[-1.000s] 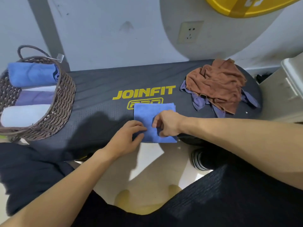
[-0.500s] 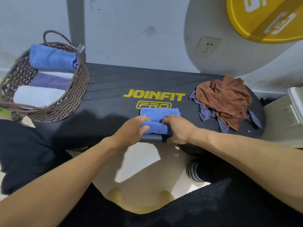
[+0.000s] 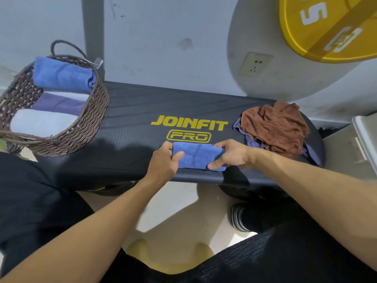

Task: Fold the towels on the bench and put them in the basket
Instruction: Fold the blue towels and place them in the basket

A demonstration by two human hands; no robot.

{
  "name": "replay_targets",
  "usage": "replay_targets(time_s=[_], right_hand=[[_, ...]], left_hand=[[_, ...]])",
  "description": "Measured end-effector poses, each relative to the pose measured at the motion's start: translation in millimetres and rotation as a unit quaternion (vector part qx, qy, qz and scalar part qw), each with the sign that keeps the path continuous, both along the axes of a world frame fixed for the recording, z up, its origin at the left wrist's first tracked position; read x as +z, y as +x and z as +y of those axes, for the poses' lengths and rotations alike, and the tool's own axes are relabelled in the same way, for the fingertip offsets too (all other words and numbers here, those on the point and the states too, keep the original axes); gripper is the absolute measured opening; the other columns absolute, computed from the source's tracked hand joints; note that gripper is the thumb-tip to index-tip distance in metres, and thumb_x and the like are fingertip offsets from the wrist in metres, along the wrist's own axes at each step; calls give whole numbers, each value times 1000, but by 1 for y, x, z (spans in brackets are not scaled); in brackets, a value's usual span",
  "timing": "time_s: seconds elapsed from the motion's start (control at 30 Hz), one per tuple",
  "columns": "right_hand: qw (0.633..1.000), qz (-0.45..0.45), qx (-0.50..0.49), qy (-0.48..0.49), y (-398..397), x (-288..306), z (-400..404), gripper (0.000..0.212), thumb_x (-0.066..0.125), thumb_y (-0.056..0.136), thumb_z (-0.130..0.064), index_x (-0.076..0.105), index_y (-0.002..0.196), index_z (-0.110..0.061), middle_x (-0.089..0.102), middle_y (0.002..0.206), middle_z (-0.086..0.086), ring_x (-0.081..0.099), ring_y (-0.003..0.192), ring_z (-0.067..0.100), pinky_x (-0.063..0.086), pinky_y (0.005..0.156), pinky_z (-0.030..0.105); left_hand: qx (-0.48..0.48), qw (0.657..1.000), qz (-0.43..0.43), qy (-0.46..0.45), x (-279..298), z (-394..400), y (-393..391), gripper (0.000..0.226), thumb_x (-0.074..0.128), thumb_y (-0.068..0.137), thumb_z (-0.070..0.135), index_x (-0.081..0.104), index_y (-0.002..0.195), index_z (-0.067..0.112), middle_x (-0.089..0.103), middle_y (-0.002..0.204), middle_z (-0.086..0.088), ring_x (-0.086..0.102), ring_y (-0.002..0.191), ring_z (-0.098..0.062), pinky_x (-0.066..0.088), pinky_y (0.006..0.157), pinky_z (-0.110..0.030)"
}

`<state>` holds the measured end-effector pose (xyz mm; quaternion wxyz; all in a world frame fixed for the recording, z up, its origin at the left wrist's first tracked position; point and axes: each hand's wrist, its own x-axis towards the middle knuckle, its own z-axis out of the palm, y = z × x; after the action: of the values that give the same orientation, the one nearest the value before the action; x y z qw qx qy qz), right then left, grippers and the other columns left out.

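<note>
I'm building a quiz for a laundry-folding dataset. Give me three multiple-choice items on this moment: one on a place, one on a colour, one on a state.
1. Where does the basket stand?
A. at the left end of the bench
B. on the floor
C. beside the socket

2. What colour is the crumpled towel on top of the pile at the right end?
A. white
B. brown
C. yellow

3. What state is the blue towel between the hands in?
A. spread flat
C. hanging off the bench
B. folded into a narrow band, held at both ends

Key: 1 A, its woven wall rests on the bench. 2 B, the brown towel lies over a purple one. 3 B, the left hand and right hand each take a grip on one end of the blue towel.
</note>
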<state>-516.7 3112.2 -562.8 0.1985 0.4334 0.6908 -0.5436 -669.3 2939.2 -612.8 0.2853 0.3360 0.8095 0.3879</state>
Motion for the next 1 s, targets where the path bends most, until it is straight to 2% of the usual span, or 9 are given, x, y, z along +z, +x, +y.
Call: replay_targets(time_s=[0.13, 0.27, 0.37, 0.57, 0.7, 0.77, 0.83, 0.9, 1.0], right_hand=[[998, -26, -62, 8, 2, -4, 7, 36, 87, 74, -19, 67, 100, -4, 58, 78, 7, 53, 70, 18, 51, 68, 29], [991, 1, -134, 2, 1, -15, 2, 28, 79, 83, -20, 60, 91, -1, 50, 71, 12, 46, 62, 22, 52, 65, 34], [988, -8, -152, 15, -2, -18, -1, 31, 75, 88, -29, 55, 86, -5, 50, 74, 10, 49, 64, 23, 51, 60, 31], [987, -26, -158, 18, -2, -17, 3, 34, 62, 96, -39, 59, 102, -5, 62, 90, 11, 62, 72, 23, 56, 58, 29], [985, -49, -148, 80, 0, -21, -2, 37, 66, 93, -40, 55, 80, -6, 57, 68, 12, 57, 58, 28, 59, 60, 33], [983, -68, -118, 122, 2, -22, -5, 45, 65, 93, -45, 53, 69, -9, 57, 49, 7, 56, 46, 25, 55, 53, 28], [979, -84, -86, 167, 3, -19, -7, 50, 63, 91, -51, 53, 63, -11, 59, 42, 4, 60, 42, 23, 50, 48, 23], [976, -89, -74, 186, 3, -18, -7, 51, 64, 89, -54, 55, 68, -9, 65, 53, 9, 65, 47, 27, 56, 52, 27], [977, -86, -68, 184, 4, -17, -7, 49, 65, 89, -54, 59, 81, -6, 72, 69, 17, 71, 57, 32, 63, 65, 38]], left_hand=[[38, 997, 1, -65, 1, 15, 3, 24, 54, 99, 26, 37, 82, 19, 50, 70, 1, 47, 62, -21, 30, 54, -35], [89, 994, -44, -42, 6, 27, 16, 15, 47, 102, 25, 45, 105, 11, 58, 96, -6, 54, 89, -32, 42, 77, -39], [107, 992, -35, -48, 9, 35, 30, 11, 41, 104, 26, 38, 102, 15, 55, 94, -5, 50, 90, -32, 41, 93, -46], [121, 990, -26, -69, 4, 32, 24, 14, 47, 102, 23, 48, 107, 10, 58, 97, -8, 57, 98, -37, 43, 80, -40], [139, 988, -22, -60, -1, 27, 13, 32, 63, 93, 33, 50, 112, 10, 58, 97, -4, 56, 91, -29, 35, 74, -30], [148, 987, -17, -64, -1, 22, 8, 44, 70, 87, 39, 52, 117, 11, 56, 94, -1, 53, 87, -25, 37, 75, -30], [138, 988, -2, -74, -2, 20, 7, 38, 71, 85, 42, 55, 106, 13, 59, 90, -1, 56, 86, -28, 42, 74, -32], [115, 988, 34, -101, -1, 20, 6, 35, 68, 86, 45, 54, 94, 14, 63, 87, -5, 59, 87, -32, 45, 74, -37], [63, 976, 56, -200, 5, 22, -4, 52, 59, 87, 57, 60, 92, 5, 68, 95, -13, 62, 91, -35, 47, 75, -36]])
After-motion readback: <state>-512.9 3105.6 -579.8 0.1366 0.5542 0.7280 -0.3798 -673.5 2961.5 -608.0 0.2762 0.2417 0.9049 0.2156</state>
